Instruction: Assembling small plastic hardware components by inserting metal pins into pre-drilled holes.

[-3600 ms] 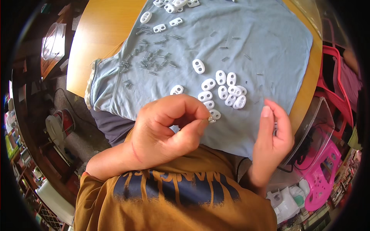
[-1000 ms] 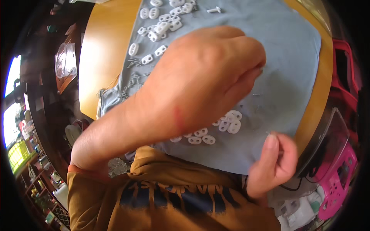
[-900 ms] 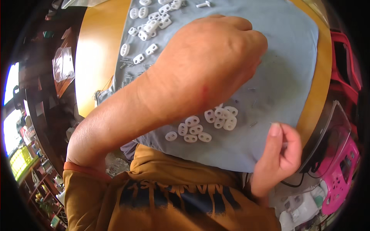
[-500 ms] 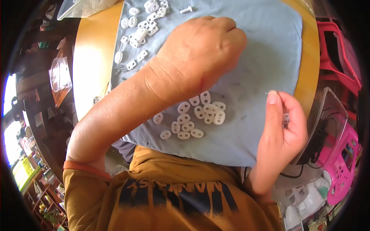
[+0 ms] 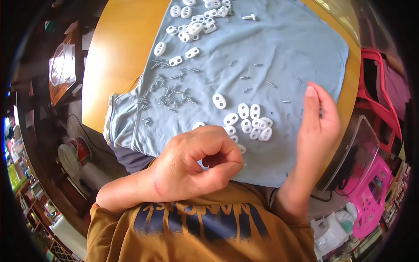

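My left hand (image 5: 200, 163) is curled near the front of the blue-grey cloth (image 5: 270, 170), thumb against fingers. Whatever it may hold is hidden. My right hand (image 5: 318, 113) is pinched near the cloth's right side, with a bit of a small white cord lock piece showing between its fingers. Between the hands lies a group of white oval cord lock pieces (image 5: 256, 123), some partly behind my left hand. One oval piece (image 5: 219, 101) sits apart from them. Several small metal springs (image 5: 271, 84) are scattered farther out.
A pile of springs (image 5: 168, 96) lies at the cloth's left. More white cord lock pieces (image 5: 194, 29) are heaped at the far left, beside a white T-shaped piece (image 5: 249, 17). The yellow table (image 5: 126, 39) shows around the cloth; a pink chair (image 5: 371, 192) stands at right.
My left hand has drawn back from the far middle of the cloth toward my body, uncovering springs and an oval piece. My right hand stays pinched at the right. The view has shifted a little.
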A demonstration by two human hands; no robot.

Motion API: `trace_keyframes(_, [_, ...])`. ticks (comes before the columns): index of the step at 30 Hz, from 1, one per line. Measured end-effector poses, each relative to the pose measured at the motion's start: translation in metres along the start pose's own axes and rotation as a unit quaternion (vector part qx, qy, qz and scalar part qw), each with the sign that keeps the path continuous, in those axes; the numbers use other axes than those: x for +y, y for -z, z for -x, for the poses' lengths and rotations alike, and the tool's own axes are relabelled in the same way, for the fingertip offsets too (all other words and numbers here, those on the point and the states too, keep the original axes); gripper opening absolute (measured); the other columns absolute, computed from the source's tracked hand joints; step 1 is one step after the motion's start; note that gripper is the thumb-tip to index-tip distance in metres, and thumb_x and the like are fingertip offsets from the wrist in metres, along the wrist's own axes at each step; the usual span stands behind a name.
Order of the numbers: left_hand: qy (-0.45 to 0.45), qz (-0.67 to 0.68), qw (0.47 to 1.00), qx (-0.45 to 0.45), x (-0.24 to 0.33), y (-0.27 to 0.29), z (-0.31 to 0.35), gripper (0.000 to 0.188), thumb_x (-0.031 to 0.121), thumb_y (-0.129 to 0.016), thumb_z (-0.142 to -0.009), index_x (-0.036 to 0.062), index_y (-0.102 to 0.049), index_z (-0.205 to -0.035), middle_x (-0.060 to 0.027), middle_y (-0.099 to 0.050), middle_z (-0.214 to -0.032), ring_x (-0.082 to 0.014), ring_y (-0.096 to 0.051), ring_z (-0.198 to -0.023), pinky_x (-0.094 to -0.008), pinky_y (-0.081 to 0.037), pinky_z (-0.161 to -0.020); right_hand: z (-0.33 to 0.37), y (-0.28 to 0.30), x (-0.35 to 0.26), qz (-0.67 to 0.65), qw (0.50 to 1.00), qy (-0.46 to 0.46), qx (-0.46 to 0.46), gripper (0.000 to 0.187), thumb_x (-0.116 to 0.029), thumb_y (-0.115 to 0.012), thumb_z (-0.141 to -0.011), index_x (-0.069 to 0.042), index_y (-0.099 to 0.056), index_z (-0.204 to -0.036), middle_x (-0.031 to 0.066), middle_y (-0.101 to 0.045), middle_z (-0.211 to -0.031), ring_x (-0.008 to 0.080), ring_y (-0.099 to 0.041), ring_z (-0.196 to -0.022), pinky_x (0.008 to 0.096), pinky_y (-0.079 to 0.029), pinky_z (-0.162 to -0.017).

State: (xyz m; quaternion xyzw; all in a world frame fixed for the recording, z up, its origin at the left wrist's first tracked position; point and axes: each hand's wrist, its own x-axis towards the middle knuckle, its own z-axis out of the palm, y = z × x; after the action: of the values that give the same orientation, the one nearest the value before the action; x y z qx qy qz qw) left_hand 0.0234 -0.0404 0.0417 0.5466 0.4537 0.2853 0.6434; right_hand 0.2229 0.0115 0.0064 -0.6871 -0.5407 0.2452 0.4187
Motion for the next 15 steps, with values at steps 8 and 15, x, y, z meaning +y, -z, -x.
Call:
trace_keyframes(8, [0.19, 0.423, 0.885, 0.04, 0.007, -0.012, -0.006, 0.007, 0.01, -0.056, -0.083, 0.0029, -0.056, -0.084, 0.001, -0.053, -0.074, -0.0053, -0.044, -0.063, -0.0195, -0.035, -0.055, 0.043, 0.022, -0.037, -0.114, 0.976, 0.076, -0.17, 0.017, -0.003, -0.061, -0.077, 0.002, -0.061, -0.094, -0.0013, -0.056, -0.069, 0.0014, -0.038, -0.051, 0.0157, -0.028, -0.045])
trace_keyframes(15, [0.171, 0.501, 0.848, 0.036, -0.004, -0.022, -0.007, 0.01, 0.012, -0.054, -0.085, 0.0031, -0.056, -0.087, -0.0005, -0.055, -0.077, -0.0074, -0.045, -0.063, -0.0207, -0.037, -0.056, 0.049, 0.01, -0.018, -0.206, 0.941, 0.14, -0.228, 0.022, 0.001, -0.061, -0.073, 0.0, -0.061, -0.095, -0.0012, -0.052, -0.062, 0.0049, -0.035, -0.046, 0.019, -0.026, -0.041])
